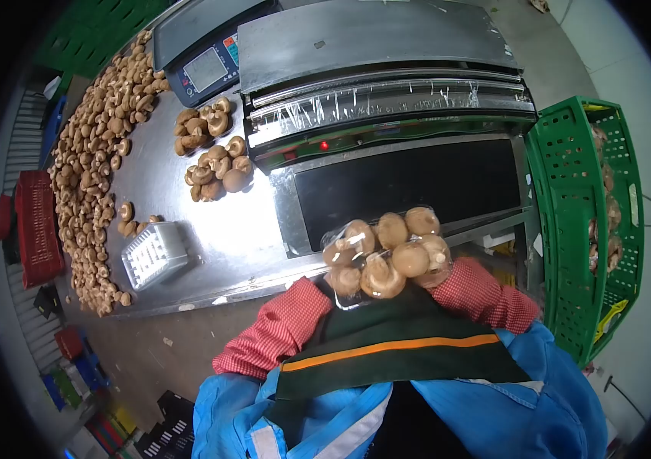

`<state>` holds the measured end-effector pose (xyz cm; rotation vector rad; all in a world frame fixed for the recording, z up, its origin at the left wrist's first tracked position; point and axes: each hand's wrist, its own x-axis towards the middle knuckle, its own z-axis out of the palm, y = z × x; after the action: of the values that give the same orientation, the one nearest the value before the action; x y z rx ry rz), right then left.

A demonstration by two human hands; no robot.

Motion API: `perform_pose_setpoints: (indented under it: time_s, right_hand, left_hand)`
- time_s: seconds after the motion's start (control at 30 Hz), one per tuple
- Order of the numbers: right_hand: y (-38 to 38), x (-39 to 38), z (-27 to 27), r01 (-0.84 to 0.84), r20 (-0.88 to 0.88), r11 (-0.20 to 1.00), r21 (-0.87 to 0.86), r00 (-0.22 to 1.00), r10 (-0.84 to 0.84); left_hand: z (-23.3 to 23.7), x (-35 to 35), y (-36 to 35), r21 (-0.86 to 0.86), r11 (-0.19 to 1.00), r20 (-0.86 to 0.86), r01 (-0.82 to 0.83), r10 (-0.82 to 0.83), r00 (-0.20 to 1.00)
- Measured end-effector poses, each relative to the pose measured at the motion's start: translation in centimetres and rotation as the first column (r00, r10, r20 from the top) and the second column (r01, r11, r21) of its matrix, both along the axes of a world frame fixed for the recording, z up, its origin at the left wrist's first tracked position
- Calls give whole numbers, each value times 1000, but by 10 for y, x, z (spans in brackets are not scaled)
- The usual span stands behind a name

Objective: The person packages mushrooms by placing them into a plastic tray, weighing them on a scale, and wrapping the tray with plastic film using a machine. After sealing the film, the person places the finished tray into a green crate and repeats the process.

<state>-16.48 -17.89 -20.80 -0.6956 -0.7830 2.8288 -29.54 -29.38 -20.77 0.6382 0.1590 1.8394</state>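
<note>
A clear plastic tray of shiitake mushrooms (410,260), with glints of film over it, is held up in front of my dark apron (394,336), by the near edge of the wrapping machine (387,115). My left hand is hidden behind the tray's left end; its red checked sleeve (287,314) leads there. From the right, the other checked sleeve (482,294) reaches the tray's right end, where my right hand is mostly covered by mushrooms. Both hands hold the tray between them, though their fingers do not show.
On the steel table (241,260) lie a long heap of mushrooms (92,168), two small mushroom piles (218,168) and a white plastic tray (155,256). A digital scale (207,69) stands at the back. Green crates (570,214) are on the right, a red crate (37,229) on the left.
</note>
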Motion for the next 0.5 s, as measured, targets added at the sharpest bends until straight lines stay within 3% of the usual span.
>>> perform_pose_setpoints:
  time_s: [0.07, 0.1, 0.17, 0.2, 0.23, 0.27, 0.3, 0.33, 0.4, 0.43, 0.47, 0.5]
  right_hand:
    - [-1, -5, 17, -49, -95, 997, -57, 995, 43]
    - [-2, -5, 30, -100, -138, 993, -63, 986, 91]
    - [-4, -1, 58, -244, -187, 970, -7, 953, 238]
    - [-6, 2, 73, -337, -190, 938, 85, 918, 347]
    - [-12, 6, 87, -407, -172, 887, 219, 878, 446]
    - [-36, 1, 122, -247, -83, 727, 640, 919, 385]
    - [-41, 4, 125, -268, -111, 733, 625, 899, 423]
    - [-40, 7, 122, -336, -161, 788, 517, 866, 474]
    - [-43, 18, 115, -434, -217, 828, 356, 823, 525]
    - [-46, 23, 111, -465, -231, 830, 309, 810, 539]
    - [-48, 27, 108, -476, -247, 835, 277, 805, 540]
    - [-52, 31, 104, -477, -259, 848, 232, 810, 526]
  left_hand:
    - [21, -13, -20, -131, 984, -341, -118, 67, 938]
    - [38, -15, -27, -150, 961, -541, -232, 117, 833]
    - [74, -8, -30, -44, 800, -905, -598, 221, 363]
    - [92, 0, -29, 94, 688, -977, -719, 203, 66]
    - [121, 20, -23, 97, 522, -944, -847, 319, 88]
    - [124, 10, -23, 333, 609, -890, -720, 456, -26]
    - [125, -1, -20, 547, 639, -797, -541, 596, -101]
    - [121, 1, -9, 679, 567, -662, -466, 748, -52]
    - [145, 0, -13, 232, 911, -879, -340, 346, 328]
    - [156, -1, -11, -13, 981, -882, -196, 81, 465]
    - [160, 0, -6, -33, 991, -838, -133, 45, 544]
    - [151, 3, -5, -31, 999, -811, 39, -48, 583]
